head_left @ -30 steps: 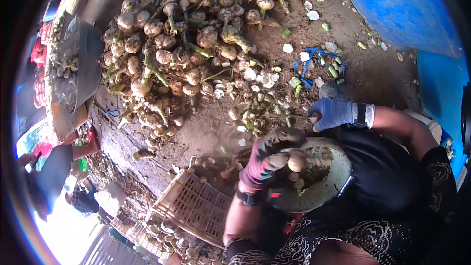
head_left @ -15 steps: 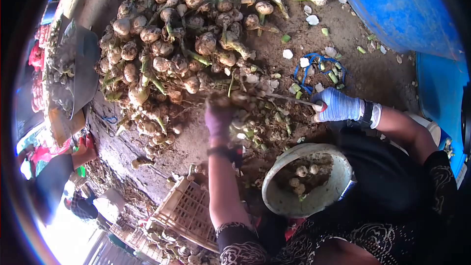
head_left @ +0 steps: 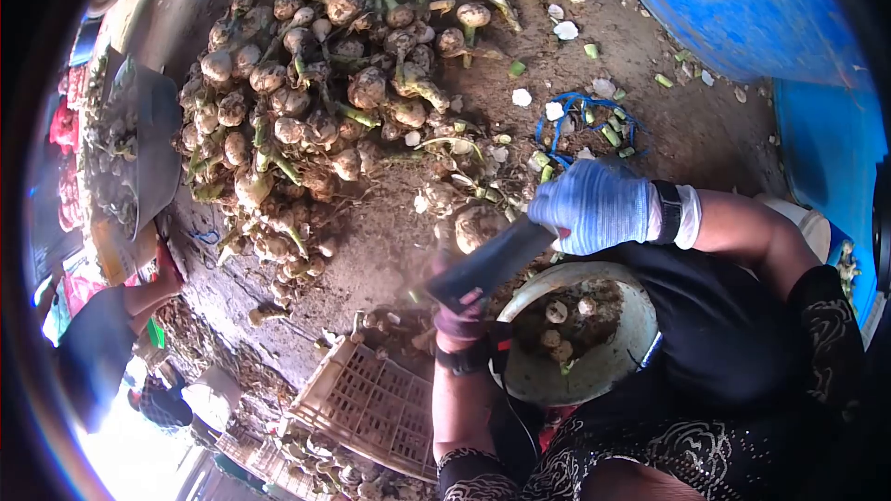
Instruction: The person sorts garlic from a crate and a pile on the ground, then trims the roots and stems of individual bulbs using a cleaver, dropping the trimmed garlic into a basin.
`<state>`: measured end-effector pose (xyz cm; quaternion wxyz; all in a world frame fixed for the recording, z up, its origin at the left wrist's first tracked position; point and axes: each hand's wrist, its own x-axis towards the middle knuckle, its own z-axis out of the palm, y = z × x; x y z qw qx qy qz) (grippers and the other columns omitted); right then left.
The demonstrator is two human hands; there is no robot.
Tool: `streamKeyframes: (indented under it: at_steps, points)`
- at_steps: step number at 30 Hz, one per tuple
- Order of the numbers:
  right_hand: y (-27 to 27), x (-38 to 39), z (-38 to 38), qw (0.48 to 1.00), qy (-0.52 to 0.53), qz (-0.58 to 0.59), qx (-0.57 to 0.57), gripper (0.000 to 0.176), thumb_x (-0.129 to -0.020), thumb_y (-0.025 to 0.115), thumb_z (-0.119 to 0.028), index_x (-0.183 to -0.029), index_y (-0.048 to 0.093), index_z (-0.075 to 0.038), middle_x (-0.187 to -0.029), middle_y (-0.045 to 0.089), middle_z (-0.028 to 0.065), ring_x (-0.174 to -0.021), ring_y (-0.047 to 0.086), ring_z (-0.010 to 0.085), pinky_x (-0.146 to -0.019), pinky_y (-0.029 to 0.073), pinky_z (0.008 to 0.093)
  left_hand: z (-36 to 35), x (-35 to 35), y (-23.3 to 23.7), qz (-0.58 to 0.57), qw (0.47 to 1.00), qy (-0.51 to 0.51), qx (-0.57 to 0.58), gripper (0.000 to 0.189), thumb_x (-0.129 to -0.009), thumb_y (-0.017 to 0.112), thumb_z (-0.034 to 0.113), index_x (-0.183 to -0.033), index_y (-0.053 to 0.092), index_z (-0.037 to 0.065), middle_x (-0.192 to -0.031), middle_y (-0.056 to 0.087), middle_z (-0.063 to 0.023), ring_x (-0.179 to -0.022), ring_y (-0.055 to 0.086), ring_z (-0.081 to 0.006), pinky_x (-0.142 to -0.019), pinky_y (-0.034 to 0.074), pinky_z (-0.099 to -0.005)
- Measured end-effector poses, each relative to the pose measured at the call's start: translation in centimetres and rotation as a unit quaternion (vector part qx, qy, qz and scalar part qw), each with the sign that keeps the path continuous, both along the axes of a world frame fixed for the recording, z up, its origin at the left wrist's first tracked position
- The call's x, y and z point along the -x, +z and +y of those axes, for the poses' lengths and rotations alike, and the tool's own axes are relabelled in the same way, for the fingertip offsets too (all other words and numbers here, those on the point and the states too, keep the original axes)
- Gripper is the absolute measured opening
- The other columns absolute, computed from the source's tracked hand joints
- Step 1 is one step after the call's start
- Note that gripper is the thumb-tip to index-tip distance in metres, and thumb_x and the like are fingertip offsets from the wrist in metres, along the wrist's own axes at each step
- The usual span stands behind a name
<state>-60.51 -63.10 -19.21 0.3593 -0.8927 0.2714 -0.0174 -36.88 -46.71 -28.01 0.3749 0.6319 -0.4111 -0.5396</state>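
Note:
In my right hand [head_left: 594, 204], which wears a blue-and-white knitted glove, is a knife [head_left: 492, 264] with a broad dark blade. The blade points down-left across my left hand [head_left: 457, 323]. That hand has a purple glove; its fingers are smeared by motion and partly covered by the blade, so I cannot tell what they grip. Just above the blade is a large soil-covered bulb [head_left: 479, 226], close to the left fingers. A heap of dirty bulbs [head_left: 290, 102] with green stems lies beyond, to the upper left. A round pale tub [head_left: 640, 343] holding a few trimmed bulbs stands by my lap.
Cut stem pieces and blue twine [head_left: 557, 134] lie on the ground. A big blue drum [head_left: 742, 9] is upper right. A slatted basket [head_left: 371, 399] stands below left. At the left are a dark basin [head_left: 158, 139] and another person's leg [head_left: 153, 297].
My left hand has come back from the heap toward me. The knife has swung nearer and now crosses that hand. A large bulb shows near the blade; the view has shifted slightly.

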Motion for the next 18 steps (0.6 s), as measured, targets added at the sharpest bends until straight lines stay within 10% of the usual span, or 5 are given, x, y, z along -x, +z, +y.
streamKeyframes:
  at_steps: [4, 6, 11, 16, 18]
  points:
    - [0.1, 0.5, -0.1, 0.999, 0.024, 0.004, -0.033, 0.018, -0.064, 0.065, -0.018, -0.077, 0.058, -0.008, -0.07, 0.059, 0.0105, -0.065, 0.062, 0.0312, -0.058, 0.048, 0.0439, -1.0, 3.7, 3.2, -0.036, 0.999, -0.014, 0.015, 0.027, -0.101, 0.038, 0.026, -0.113, 0.047, 0.003, -0.101, 0.06, -0.0073, -0.091, 0.056, -0.0134, -0.083, 0.046, -0.0301]
    - [-0.1, 0.8, 0.0, 0.999, 0.03, 0.015, -0.029, 0.02, -0.064, 0.066, -0.02, -0.077, 0.058, -0.008, -0.071, 0.06, 0.0104, -0.066, 0.062, 0.0313, -0.058, 0.048, 0.0441, -0.4, 4.0, 2.5, 0.579, 0.793, 0.17, -0.086, 0.026, -0.102, 0.036, 0.025, -0.113, 0.048, 0.005, -0.1, 0.059, -0.0071, -0.093, 0.055, -0.0143, -0.091, 0.041, -0.0301]
    - [-2.8, 2.2, 0.4, 0.999, 0.019, -0.005, -0.042, 0.022, -0.065, 0.066, -0.025, -0.079, 0.061, -0.009, -0.071, 0.062, 0.0106, -0.068, 0.063, 0.0317, -0.06, 0.049, 0.0437, -0.6, 4.8, 2.5, 0.438, 0.888, 0.071, -0.118, 0.039, -0.096, 0.051, 0.037, -0.12, 0.046, 0.006, -0.108, 0.057, -0.0052, -0.093, 0.056, -0.017, -0.088, 0.045, -0.0316]
    - [-9.7, 7.3, -0.4, 0.965, -0.083, 0.243, -0.055, 0.014, -0.066, 0.061, -0.02, -0.075, 0.065, -0.01, -0.064, 0.062, 0.0134, -0.061, 0.063, 0.0326, -0.059, 0.049, 0.0443, -4.9, 5.3, 7.3, 0.12, 0.971, -0.207, 0.015, 0.069, -0.054, 0.084, 0.017, -0.112, 0.053, -0.002, -0.096, 0.064, -0.0083, -0.09, 0.062, -0.0156, -0.084, 0.049, -0.0304]
    - [-8.5, 7.6, 0.1, 0.966, -0.146, 0.206, -0.049, 0.015, -0.065, 0.063, -0.02, -0.076, 0.063, -0.01, -0.063, 0.061, 0.0132, -0.063, 0.062, 0.0314, -0.057, 0.048, 0.0402, -5.1, 5.6, 6.2, 0.305, 0.941, 0.061, -0.133, 0.07, -0.063, 0.081, 0.031, -0.116, 0.051, -0.002, -0.098, 0.063, -0.007, -0.088, 0.061, -0.0158, -0.083, 0.049, -0.0285]
